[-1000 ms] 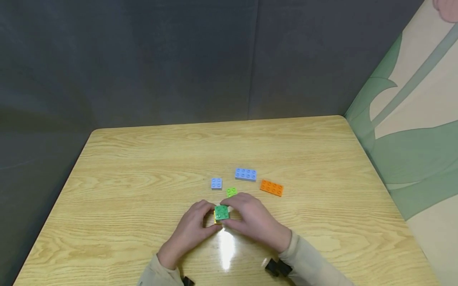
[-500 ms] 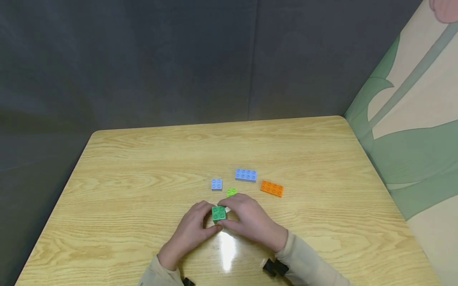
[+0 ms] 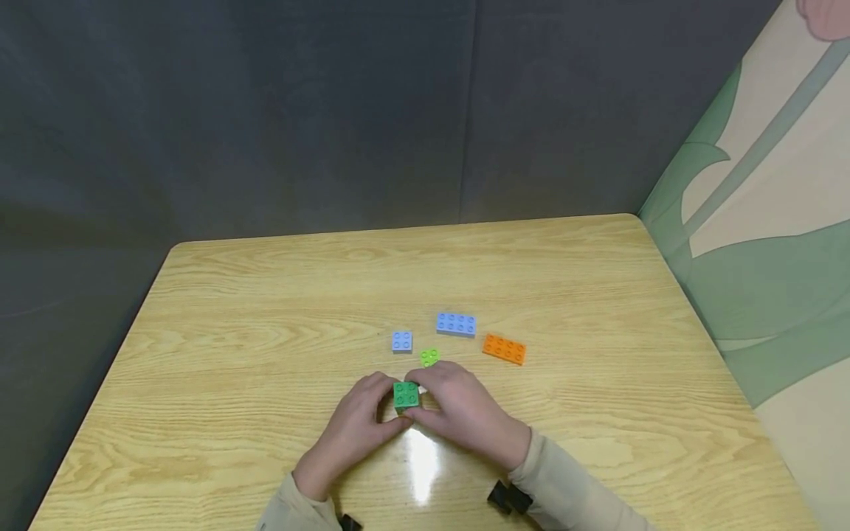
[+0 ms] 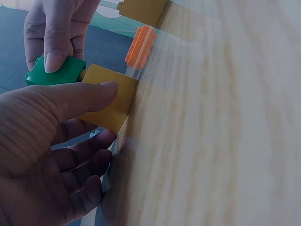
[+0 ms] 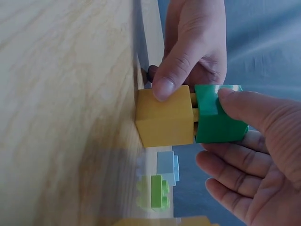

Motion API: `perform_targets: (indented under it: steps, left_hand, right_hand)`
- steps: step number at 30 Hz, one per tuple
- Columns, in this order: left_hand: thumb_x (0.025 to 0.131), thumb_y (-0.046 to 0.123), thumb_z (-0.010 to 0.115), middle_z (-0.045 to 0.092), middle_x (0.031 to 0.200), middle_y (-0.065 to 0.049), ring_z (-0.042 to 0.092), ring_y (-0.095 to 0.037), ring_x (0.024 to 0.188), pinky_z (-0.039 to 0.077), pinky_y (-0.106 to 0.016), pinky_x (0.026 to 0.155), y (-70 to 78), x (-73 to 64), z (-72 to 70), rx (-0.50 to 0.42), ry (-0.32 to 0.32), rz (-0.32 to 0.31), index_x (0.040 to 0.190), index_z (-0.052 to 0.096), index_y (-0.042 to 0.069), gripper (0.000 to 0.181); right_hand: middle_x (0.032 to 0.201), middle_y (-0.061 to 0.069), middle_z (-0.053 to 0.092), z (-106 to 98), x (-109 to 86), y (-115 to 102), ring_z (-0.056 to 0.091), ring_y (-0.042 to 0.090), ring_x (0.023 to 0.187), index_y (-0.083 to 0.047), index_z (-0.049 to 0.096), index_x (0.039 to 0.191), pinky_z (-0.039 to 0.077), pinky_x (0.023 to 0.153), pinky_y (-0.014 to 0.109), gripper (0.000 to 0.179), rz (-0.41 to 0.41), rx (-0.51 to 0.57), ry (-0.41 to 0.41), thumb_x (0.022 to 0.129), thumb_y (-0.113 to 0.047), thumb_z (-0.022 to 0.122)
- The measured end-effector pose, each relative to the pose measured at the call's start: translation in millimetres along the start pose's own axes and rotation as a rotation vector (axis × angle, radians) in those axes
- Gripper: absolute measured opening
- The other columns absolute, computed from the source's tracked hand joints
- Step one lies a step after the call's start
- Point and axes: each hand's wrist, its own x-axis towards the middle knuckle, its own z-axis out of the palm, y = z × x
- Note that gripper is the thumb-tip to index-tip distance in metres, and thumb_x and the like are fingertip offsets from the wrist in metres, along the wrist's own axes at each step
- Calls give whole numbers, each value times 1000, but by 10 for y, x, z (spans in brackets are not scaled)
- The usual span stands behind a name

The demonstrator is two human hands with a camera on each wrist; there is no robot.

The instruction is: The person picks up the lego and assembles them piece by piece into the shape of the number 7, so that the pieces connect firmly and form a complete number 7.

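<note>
A yellow toy brick [image 5: 164, 117] stands on the table, with my left hand [image 3: 358, 413] holding it between thumb and fingers. My right hand [image 3: 468, 413] pinches a green four-stud brick [image 3: 406, 395] directly above it. In the right wrist view the yellow studs show in a narrow gap between both bricks, so the green one is not pressed fully down. From the head view the green brick hides nearly all of the yellow one. Just beyond my right fingers lies a lime green brick [image 3: 429, 357], partly covered by the hand.
Farther back on the wooden table [image 3: 265, 310] lie a small blue brick [image 3: 401, 341], a longer blue brick [image 3: 456, 324] and an orange brick [image 3: 504, 349]. A small white piece [image 3: 422, 389] peeks out beside my right fingers. A dark curtain [image 3: 319, 118] hangs behind the table.
The green brick has shifted slightly left and levelled over the yellow brick, covering the yellow edge seen earlier. My right hand moved left with it; my left hand stayed nearly still.
</note>
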Motion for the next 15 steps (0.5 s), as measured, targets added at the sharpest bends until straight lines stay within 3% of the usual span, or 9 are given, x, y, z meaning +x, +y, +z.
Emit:
perform_targets:
  steps: [15]
  left_hand:
    - [78,36,80,54,93,17,49,-6,86,45,-28,76,-7,6,5,20,6,9,110,66,22,38]
  right_hand:
    - [100,-3,71,7,-11,-34,63,13,91,-11,68,109,50,87,32,34,-13,-26,18,83,-31,78]
